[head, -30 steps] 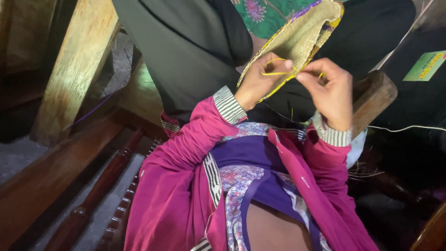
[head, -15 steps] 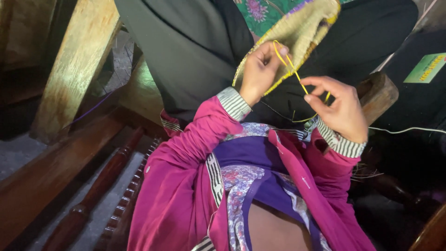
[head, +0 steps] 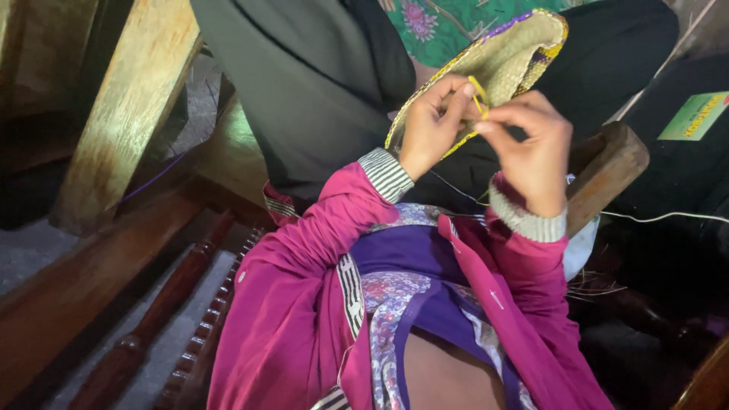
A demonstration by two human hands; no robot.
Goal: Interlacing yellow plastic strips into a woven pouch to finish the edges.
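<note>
Woven piece point(head: 510, 57): a round, straw-coloured piece of weaving with a yellow and purple edge, in the upper middle of the frame, lying against dark cloth.

Your left hand point(head: 431, 125): just below the woven piece, left of centre top. Fingers curled, thumb and forefinger pinched shut on a yellow strip point(head: 478, 93) at the piece's lower edge.

Your right hand point(head: 531, 148): just right of the left one, almost touching it. Fingertips closed on the same yellow strip from the other side; the remaining fingers are folded loosely.

Sleeves point(head: 319, 250): magenta, with striped cuffs, running up from the lower middle of the frame to both wrists.

Wooden block point(head: 611, 163): brown, right of your right wrist, partly hidden behind it.

Wooden beam point(head: 125, 114): pale and worn, slanting down the upper left.

Turned wooden rails point(head: 163, 304): dark brown, lower left, side by side.

Green card point(head: 695, 115): small, at the right edge on black cloth.

Thin pale thread point(head: 668, 216): trailing to the right edge.
</note>
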